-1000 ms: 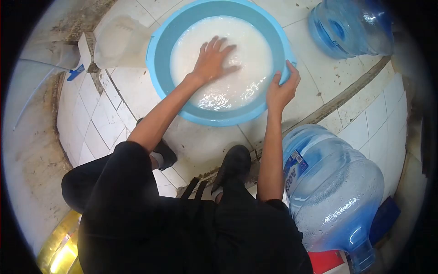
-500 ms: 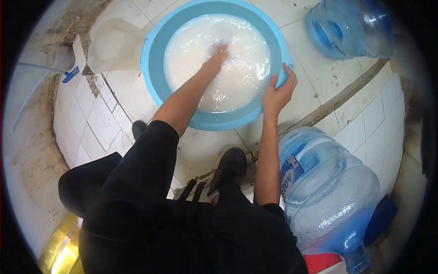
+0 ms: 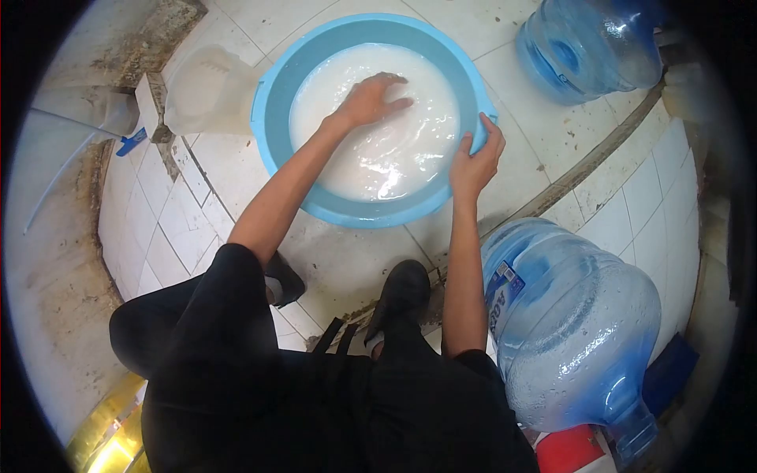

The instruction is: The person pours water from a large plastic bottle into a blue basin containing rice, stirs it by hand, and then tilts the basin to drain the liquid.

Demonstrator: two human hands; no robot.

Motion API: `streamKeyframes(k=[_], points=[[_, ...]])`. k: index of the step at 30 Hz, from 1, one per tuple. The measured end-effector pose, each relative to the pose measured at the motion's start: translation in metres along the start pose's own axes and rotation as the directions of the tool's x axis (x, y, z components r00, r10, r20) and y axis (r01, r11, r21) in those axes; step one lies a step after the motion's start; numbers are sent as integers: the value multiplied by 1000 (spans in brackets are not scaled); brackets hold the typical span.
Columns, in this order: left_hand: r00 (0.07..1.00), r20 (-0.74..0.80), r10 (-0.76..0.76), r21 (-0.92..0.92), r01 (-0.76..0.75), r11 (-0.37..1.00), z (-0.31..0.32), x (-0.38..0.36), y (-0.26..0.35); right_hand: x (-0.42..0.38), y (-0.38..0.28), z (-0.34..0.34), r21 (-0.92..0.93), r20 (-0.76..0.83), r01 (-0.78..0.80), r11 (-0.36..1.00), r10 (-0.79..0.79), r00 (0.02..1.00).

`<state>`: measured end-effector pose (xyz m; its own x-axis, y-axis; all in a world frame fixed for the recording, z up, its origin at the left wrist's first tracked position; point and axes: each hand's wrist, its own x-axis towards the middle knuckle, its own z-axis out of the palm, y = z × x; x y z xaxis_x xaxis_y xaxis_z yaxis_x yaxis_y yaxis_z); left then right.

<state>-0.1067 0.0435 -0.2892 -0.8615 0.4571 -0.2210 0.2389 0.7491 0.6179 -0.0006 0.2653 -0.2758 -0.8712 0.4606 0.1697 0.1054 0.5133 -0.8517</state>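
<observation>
A round light-blue basin [image 3: 277, 150] stands on the tiled floor, holding cloudy white liquid [image 3: 394, 162] with a rippled, shiny surface. My left hand [image 3: 371, 101] is over the liquid near the basin's middle, its fingers spread and slightly curved, with nothing in them. At the basin's right side, my right hand [image 3: 478, 162] holds the rim, with the thumb on the inner side and the fingers over the outer edge.
A large clear-blue water bottle [image 3: 576, 331] lies by my right arm; another blue bottle [image 3: 587, 51] is at the upper right. A whitish translucent container [image 3: 206, 91] sits left of the basin. A blue-headed stick tool [image 3: 132, 142] is farther left. My shoes [image 3: 400, 296] are below the basin.
My left hand has come up out of the white liquid and moved slightly left, its fingers now showing. My right hand stays on the rim. My left shoe shows more.
</observation>
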Motion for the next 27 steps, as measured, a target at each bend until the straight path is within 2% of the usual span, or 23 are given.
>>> streamKeyframes(k=[1, 2, 3, 4, 5, 6, 7, 9, 10, 12, 13, 15, 16, 18, 22, 23, 24, 25, 26, 27], points=[[1000, 2, 4, 0, -4, 1000, -1, 3, 4, 0, 1, -1, -2, -4, -1, 1000, 1, 1000], [997, 42, -68, -504, 80, 860, 0, 8, 8, -1, 1, -1, 6, -2, -3, 1000, 3, 1000], [988, 110, -111, -866, 151, 478, 1, 12, 14, 0, 1, 0, 13, 1, -1, 1000, 1, 1000], [988, 108, -108, -866, 147, 479, 12, 17, 11, -1, 1, 0, 13, -3, 2, 1000, -2, 1000], [994, 60, -93, -995, 52, -82, 27, 19, 11, -1, 1, 0, 24, -3, -8, 1000, 8, 1000], [995, 11, -102, -786, -55, -616, 41, 24, 8, 0, 1, 1, 35, -3, -15, 999, 15, 1000], [995, 5, -95, -784, -55, -619, 53, 30, 8, 2, 2, 1, 31, -8, -8, 999, 8, 1000], [976, -157, -151, -566, -214, -796, 75, 37, 11, 1, 4, 1, 37, -4, 18, 999, -18, 1000], [976, -155, -151, -560, -213, -800, 82, 39, 12, 0, 3, 1, 29, -3, 19, 999, -19, 1000], [939, -313, -142, -491, -288, -822, 92, 42, 14, 1, 4, 1, 52, -10, 20, 998, -20, 1000], [939, -311, -145, -486, -289, -825, 93, 43, 12, 1, 5, 0, 47, -7, 20, 999, -20, 1000], [967, -241, -80, -513, -197, -836, 88, 42, 6, 1, 5, 2, 49, -15, 12, 999, -11, 1000], [967, -241, -84, -514, -200, -834, 77, 37, 13, 1, 4, 3, 52, -12, 10, 999, -10, 1000], [972, -92, -217, -833, -195, -519, 55, 27, 28, 0, 4, 2, 66, -12, -11, 998, 12, 1000], [957, -147, -248, -832, -255, -492, 43, 24, 24, 0, 3, 2, 48, -11, -5, 999, 6, 1000], [892, -294, -343, -944, -326, -39, 44, 31, 18, 1, 2, 2, 42, -17, -1, 999, 2, 1000], [816, -456, -356, -857, -295, 422, 46, 29, 19, 0, 3, 2, 33, -21, -1, 999, 2, 1000], [817, -446, -365, -863, -284, 418, 52, 23, 20, -1, 5, 1, 26, -12, -10, 1000, 11, 1000], [753, -621, -216, -599, -278, 751, 56, 19, 21, 1, 6, 3, 25, -19, 1, 1000, 0, 1000], [700, -715, -4, -226, -225, 948, 58, 15, 20, 1, 6, 3, 25, -25, 12, 1000, -11, 1000]])
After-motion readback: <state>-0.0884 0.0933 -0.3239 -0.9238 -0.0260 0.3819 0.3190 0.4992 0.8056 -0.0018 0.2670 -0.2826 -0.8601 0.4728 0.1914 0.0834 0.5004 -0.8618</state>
